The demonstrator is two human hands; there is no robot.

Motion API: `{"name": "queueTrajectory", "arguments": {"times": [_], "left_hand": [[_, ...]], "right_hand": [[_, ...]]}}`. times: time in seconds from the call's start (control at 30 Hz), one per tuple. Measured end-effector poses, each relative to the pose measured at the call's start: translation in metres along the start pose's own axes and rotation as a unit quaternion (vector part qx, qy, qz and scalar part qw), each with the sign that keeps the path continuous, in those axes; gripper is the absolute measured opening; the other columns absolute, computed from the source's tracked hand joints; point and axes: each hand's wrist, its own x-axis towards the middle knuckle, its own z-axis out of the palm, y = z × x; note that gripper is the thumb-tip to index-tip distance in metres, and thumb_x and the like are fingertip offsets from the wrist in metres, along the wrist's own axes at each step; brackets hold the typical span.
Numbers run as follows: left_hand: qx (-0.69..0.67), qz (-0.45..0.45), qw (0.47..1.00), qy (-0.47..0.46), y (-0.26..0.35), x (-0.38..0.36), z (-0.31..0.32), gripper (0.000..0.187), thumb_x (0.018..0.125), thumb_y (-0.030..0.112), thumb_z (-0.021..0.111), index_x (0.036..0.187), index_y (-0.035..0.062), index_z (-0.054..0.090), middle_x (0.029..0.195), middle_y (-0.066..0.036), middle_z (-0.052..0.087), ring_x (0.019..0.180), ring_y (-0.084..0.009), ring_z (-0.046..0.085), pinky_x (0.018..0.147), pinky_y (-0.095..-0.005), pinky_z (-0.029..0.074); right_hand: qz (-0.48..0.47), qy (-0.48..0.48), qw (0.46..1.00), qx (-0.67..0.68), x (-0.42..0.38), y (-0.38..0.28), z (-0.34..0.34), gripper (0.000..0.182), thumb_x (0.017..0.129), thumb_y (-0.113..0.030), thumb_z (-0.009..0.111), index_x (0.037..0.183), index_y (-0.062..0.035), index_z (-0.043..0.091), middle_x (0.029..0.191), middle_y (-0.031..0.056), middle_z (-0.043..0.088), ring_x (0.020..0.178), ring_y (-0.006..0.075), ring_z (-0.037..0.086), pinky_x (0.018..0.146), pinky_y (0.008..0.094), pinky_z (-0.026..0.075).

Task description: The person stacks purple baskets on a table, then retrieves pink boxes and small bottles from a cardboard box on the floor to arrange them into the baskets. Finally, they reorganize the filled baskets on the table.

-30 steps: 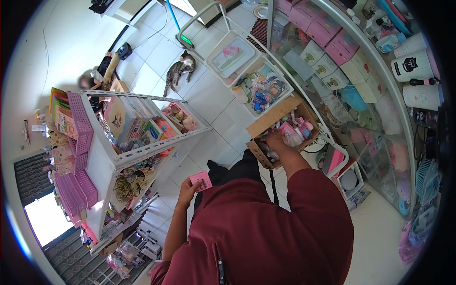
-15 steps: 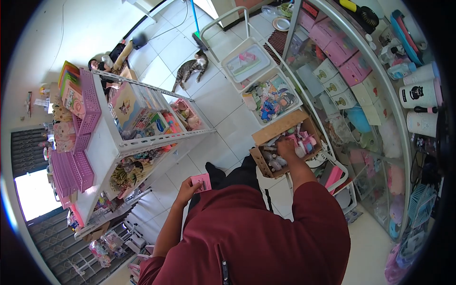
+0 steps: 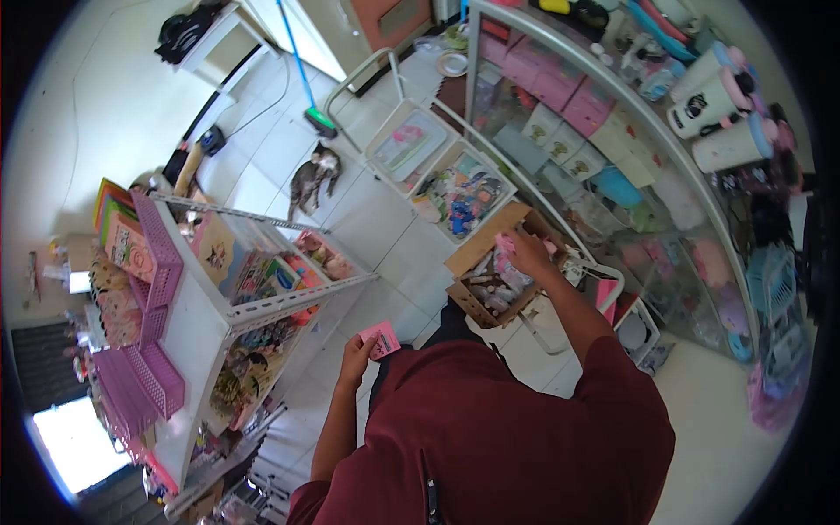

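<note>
My left hand (image 3: 357,353) holds a small pink card (image 3: 381,339) in front of my chest. My right hand (image 3: 529,252) reaches into an open cardboard box (image 3: 484,248) full of small pink and white items, with the fingers closed around a pink item (image 3: 506,242) near the box's far side. The box rests on a white wire stand (image 3: 604,278) next to the glass display case (image 3: 612,166).
A white shelf rack (image 3: 227,311) with pink baskets and toys stands on my left. Two white bins (image 3: 437,166) of goods sit ahead on the tiled floor. A cat (image 3: 311,178) lies beyond them, near a broom (image 3: 306,83). Boxes and cups fill the glass display case.
My right hand has moved from the box's near side to its far side and closed on a pink item. The left hand keeps the pink card. My head has tilted.
</note>
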Motion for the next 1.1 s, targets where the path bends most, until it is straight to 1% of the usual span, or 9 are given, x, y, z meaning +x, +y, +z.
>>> {"name": "queueTrajectory", "arguments": {"times": [0.07, 0.13, 0.4, 0.57, 0.63, 0.7, 0.83, 0.9, 1.1], "left_hand": [[-0.02, 0.023, 0.999, -0.037, 0.018, 0.005, 0.005, 0.036, 0.102, 0.035, 0.066, 0.118, 0.0029, 0.069, 0.099, -0.001, 0.072, 0.085, -0.0089, 0.064, 0.077, -0.0272, 0.049], [-0.058, 0.063, 0.995, -0.047, 0.064, -0.009, 0.011, 0.032, 0.102, 0.031, 0.068, 0.109, -0.0001, 0.071, 0.091, 0.0, 0.071, 0.081, -0.0068, 0.063, 0.073, -0.0246, 0.049], [-0.003, 0.262, 0.959, -0.109, 0.165, -0.149, -0.092, 0.028, 0.103, 0.028, 0.064, 0.104, 0.0005, 0.068, 0.086, 0.0, 0.067, 0.078, -0.006, 0.06, 0.07, -0.0245, 0.048], [-0.024, 0.508, 0.86, -0.041, 0.149, -0.222, -0.2, 0.026, 0.1, 0.025, 0.061, 0.098, -0.0012, 0.064, 0.097, -0.01, 0.066, 0.082, -0.0157, 0.062, 0.072, -0.0304, 0.049], [-0.032, 0.499, 0.866, 0.015, 0.137, -0.255, -0.245, 0.026, 0.096, 0.025, 0.063, 0.094, -0.0004, 0.064, 0.108, -0.015, 0.065, 0.099, -0.0257, 0.063, 0.087, -0.0378, 0.049], [0.182, 0.604, 0.737, 0.244, 0.136, -0.278, -0.286, 0.022, 0.093, 0.021, 0.067, 0.094, -0.0001, 0.064, 0.123, -0.019, 0.063, 0.125, -0.0343, 0.056, 0.106, -0.0477, 0.041], [0.263, 0.529, 0.726, 0.352, 0.113, -0.29, -0.332, 0.021, 0.09, 0.019, 0.07, 0.093, -0.0005, 0.063, 0.138, -0.02, 0.059, 0.144, -0.0394, 0.041, 0.117, -0.058, 0.027], [0.361, 0.474, 0.735, 0.323, 0.107, -0.289, -0.343, 0.022, 0.091, 0.018, 0.071, 0.092, -0.0011, 0.062, 0.142, -0.018, 0.057, 0.147, -0.0409, 0.039, 0.118, -0.0611, 0.027], [0.328, 0.52, 0.724, 0.313, 0.096, -0.283, -0.356, 0.023, 0.088, 0.017, 0.073, 0.092, -0.0018, 0.061, 0.138, -0.017, 0.061, 0.129, -0.038, 0.054, 0.109, -0.0508, 0.038]], "right_hand": [[0.008, 0.05, 0.996, 0.077, -0.002, -0.019, -0.034, 0.058, 0.085, -0.011, 0.071, 0.14, -0.0142, 0.053, 0.117, 0.0204, 0.069, 0.107, 0.0359, 0.07, 0.087, 0.0487, 0.056], [0.042, -0.041, 0.894, 0.444, -0.013, -0.082, -0.105, 0.058, 0.085, -0.006, 0.07, 0.141, -0.0058, 0.053, 0.118, 0.0141, 0.07, 0.105, 0.0245, 0.07, 0.089, 0.0397, 0.057], [-0.09, -0.135, 0.724, 0.67, -0.031, -0.312, -0.143, 0.049, 0.087, -0.006, 0.075, 0.134, -0.0042, 0.061, 0.114, 0.0038, 0.07, 0.106, 0.0168, 0.068, 0.096, 0.034, 0.055], [-0.2, -0.163, 0.755, 0.603, -0.051, -0.454, -0.135, 0.046, 0.083, -0.006, 0.078, 0.126, -0.0048, 0.06, 0.115, 0.004, 0.069, 0.106, 0.0157, 0.068, 0.094, 0.0338, 0.054], [-0.259, -0.185, 0.756, 0.573, -0.062, -0.498, -0.126, 0.048, 0.082, -0.006, 0.08, 0.125, -0.0051, 0.059, 0.115, 0.0043, 0.068, 0.106, 0.0152, 0.068, 0.094, 0.0332, 0.053], [-0.303, -0.152, 0.758, 0.558, -0.074, -0.547, -0.129, 0.057, 0.078, -0.007, 0.083, 0.127, -0.0071, 0.054, 0.111, 0.0043, 0.067, 0.108, 0.0163, 0.066, 0.096, 0.0339, 0.052], [-0.376, -0.165, 0.742, 0.53, -0.103, -0.643, -0.145, 0.059, 0.082, -0.005, 0.079, 0.132, -0.0067, 0.048, 0.113, 0.0063, 0.068, 0.105, 0.0158, 0.067, 0.094, 0.0314, 0.053], [-0.5, -0.052, 0.753, 0.425, -0.102, -0.7, -0.15, 0.052, 0.084, -0.005, 0.076, 0.129, -0.0048, 0.052, 0.114, 0.0061, 0.067, 0.106, 0.0171, 0.067, 0.089, 0.0326, 0.055], [-0.563, 0.034, 0.825, -0.014, -0.088, -0.868, -0.138, 0.038, 0.082, -0.022, 0.07, 0.114, -0.0017, 0.067, 0.097, 0.0213, 0.073, 0.089, 0.0345, 0.072, 0.084, 0.0421, 0.056]]}}
